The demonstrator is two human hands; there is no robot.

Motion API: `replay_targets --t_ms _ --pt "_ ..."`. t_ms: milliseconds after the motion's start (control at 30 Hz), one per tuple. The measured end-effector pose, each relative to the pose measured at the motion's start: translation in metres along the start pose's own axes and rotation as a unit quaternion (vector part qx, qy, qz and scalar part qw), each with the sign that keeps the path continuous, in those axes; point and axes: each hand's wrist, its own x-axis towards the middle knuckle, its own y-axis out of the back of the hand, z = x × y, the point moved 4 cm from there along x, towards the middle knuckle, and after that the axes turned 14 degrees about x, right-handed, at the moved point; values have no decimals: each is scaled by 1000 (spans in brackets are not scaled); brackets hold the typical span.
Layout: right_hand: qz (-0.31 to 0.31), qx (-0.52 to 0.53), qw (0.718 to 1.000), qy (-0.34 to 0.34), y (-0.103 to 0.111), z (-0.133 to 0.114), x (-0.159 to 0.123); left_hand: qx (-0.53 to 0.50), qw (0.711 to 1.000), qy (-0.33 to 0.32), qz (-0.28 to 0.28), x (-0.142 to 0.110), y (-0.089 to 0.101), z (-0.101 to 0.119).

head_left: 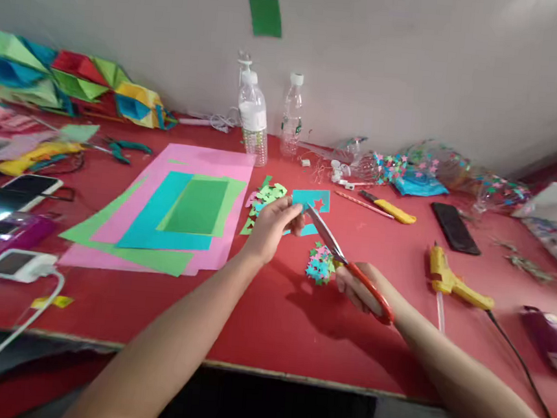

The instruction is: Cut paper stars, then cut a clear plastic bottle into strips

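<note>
At the middle of the red table (268, 325), the blue paper (307, 196) sits at the left hand's fingertips, with the blade tips of the scissors (331, 242) right beside them. Left hand (272, 225): thumb and fingers in a narrow pinch, apparently on part of the paper; exact contact is hidden by the fingers. Right hand (374, 277): wrapped around the red handles of the scissors, blades pointing away from the body and nearly together.

Handling, judged by look. Paper: very light, thin, flexible; likely to bend under a blade or tear where narrow. A star-shaped red patch shows within it, probably a hole, so the margin around it should be weakest. Best hold: a flat pinch on a broad solid part, tips clear of the blade line. A hard squeeze would likely crease it.

Scissors: stiff, rather heavier, metal blades, smooth handles. Hold by the loops only; the points are close to the left fingertips, so a slip could nick them.

Nearby: pile of small stars (321, 265) just beside the right hand, light enough to scatter at a brush. Green scraps (265, 201) beyond the left hand; sheets (201, 205) to its left.
</note>
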Motion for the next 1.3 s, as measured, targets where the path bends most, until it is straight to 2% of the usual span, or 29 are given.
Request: replay_targets --t_ms 167,333,567,933,1300 --pt "5 19 1000 1 0 4 5 -7 1000 11 0 -1 -5 -2" --pt "4 21 1000 -3 1 4 4 16 1000 -14 19 -1 -1 1" --pt "2 8 1000 -11 3 -1 2 99 993 -69 -5 2 6 8" --pt "19 -9 1000 -7 5 -2 1 124 990 -69 -7 5 9 6" --pt "-6 -5 1000 1 6 1 4 100 994 -44 12 4 9 8"
